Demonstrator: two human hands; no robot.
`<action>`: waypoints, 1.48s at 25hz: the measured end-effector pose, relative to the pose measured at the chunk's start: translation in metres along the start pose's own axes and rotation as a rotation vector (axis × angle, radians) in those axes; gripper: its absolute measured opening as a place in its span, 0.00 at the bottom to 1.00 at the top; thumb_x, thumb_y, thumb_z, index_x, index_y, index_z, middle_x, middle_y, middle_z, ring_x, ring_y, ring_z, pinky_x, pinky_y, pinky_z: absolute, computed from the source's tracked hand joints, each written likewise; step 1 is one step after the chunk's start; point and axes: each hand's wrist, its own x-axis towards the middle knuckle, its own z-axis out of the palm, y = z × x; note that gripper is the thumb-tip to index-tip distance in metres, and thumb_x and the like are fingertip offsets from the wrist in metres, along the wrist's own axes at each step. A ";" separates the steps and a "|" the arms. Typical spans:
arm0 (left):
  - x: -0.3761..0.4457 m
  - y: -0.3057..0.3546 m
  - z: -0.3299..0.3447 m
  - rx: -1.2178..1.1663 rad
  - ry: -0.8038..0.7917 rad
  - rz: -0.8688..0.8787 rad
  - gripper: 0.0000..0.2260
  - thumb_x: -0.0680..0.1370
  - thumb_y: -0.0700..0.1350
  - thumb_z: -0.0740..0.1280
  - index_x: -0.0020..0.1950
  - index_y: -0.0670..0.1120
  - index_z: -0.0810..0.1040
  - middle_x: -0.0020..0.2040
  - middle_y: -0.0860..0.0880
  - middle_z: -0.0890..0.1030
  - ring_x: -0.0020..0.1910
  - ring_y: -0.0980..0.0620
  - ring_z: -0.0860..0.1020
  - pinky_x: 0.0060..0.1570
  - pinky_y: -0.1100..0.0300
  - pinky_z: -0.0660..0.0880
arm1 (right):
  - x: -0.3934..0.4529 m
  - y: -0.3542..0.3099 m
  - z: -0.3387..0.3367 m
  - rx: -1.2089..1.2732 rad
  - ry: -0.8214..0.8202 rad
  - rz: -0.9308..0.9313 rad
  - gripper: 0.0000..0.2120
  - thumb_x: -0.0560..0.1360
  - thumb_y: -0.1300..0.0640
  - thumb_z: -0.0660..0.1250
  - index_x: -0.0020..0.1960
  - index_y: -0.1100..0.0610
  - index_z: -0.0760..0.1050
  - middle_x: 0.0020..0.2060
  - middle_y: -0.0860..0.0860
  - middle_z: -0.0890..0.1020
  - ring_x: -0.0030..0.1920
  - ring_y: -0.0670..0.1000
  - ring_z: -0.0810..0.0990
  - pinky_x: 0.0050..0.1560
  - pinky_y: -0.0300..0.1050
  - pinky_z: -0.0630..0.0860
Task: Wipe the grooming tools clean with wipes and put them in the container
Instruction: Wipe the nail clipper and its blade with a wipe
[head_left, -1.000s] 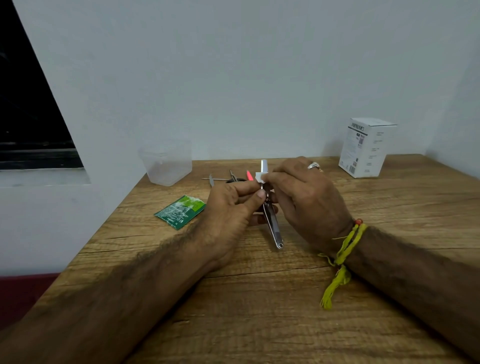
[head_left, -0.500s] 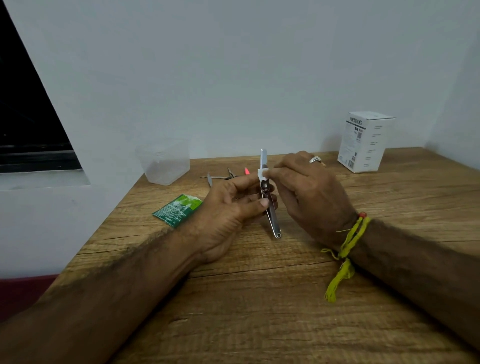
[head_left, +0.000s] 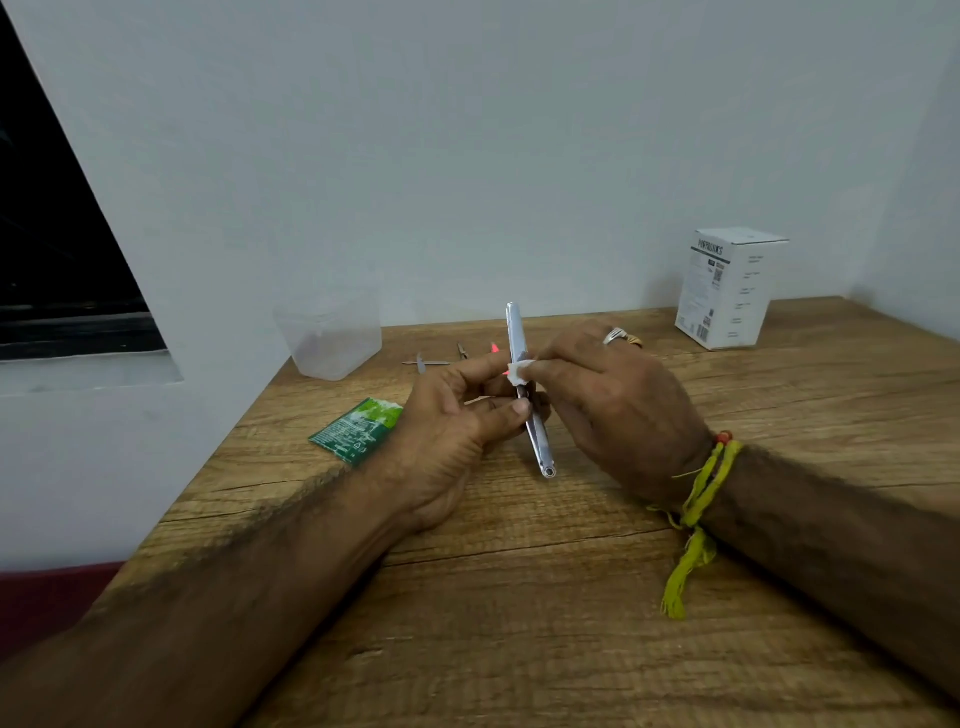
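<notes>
a person's left hand (head_left: 452, 415) pinches the middle of a slim metal grooming tool (head_left: 527, 395), its grip clamped on the shaft, holding it nearly upright above the wooden counter (head_left: 519, 597). the right hand (head_left: 613, 400) has its fingertips closed on a small white wipe (head_left: 519, 372), pressed against the tool's upper blade just above the left thumb. the tool's ringed lower end hangs close over the counter; whether it touches cannot be told.

beyond the hands, more tools (head_left: 434, 362) lie on the counter, apparently still waiting, one with a red tip partly hidden. the clear container (head_left: 332, 340) stands near the wall on the left, well apart from the hands, its contents hard to make out. a green sachet (head_left: 358, 428) lies beside the left wrist; a white box (head_left: 727, 288) stands far right.

the risk here looks to be slippage: a damp, polished shaft held by a narrow pinch could twist or drop under the wipe's pressure, and a sharp edge could nick the fingers behind the thin wipe.
</notes>
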 end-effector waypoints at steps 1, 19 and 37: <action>0.000 0.000 0.001 0.000 0.001 0.001 0.21 0.74 0.24 0.66 0.66 0.36 0.78 0.47 0.42 0.83 0.52 0.42 0.83 0.59 0.51 0.80 | 0.000 0.001 -0.001 0.013 -0.009 -0.011 0.12 0.78 0.63 0.62 0.53 0.61 0.83 0.48 0.55 0.84 0.44 0.58 0.81 0.44 0.53 0.78; 0.003 0.005 0.003 -0.019 0.173 -0.002 0.18 0.74 0.29 0.71 0.62 0.35 0.74 0.53 0.37 0.85 0.55 0.41 0.84 0.57 0.49 0.80 | 0.013 0.000 0.000 0.855 -0.022 0.967 0.09 0.74 0.68 0.71 0.42 0.55 0.83 0.37 0.51 0.86 0.39 0.51 0.85 0.39 0.46 0.82; -0.009 0.016 0.020 0.072 0.001 -0.196 0.20 0.77 0.35 0.70 0.67 0.41 0.70 0.46 0.37 0.86 0.41 0.43 0.86 0.40 0.53 0.83 | 0.018 0.001 -0.011 0.920 -0.047 0.891 0.08 0.74 0.50 0.74 0.39 0.52 0.85 0.34 0.53 0.85 0.35 0.48 0.78 0.39 0.49 0.76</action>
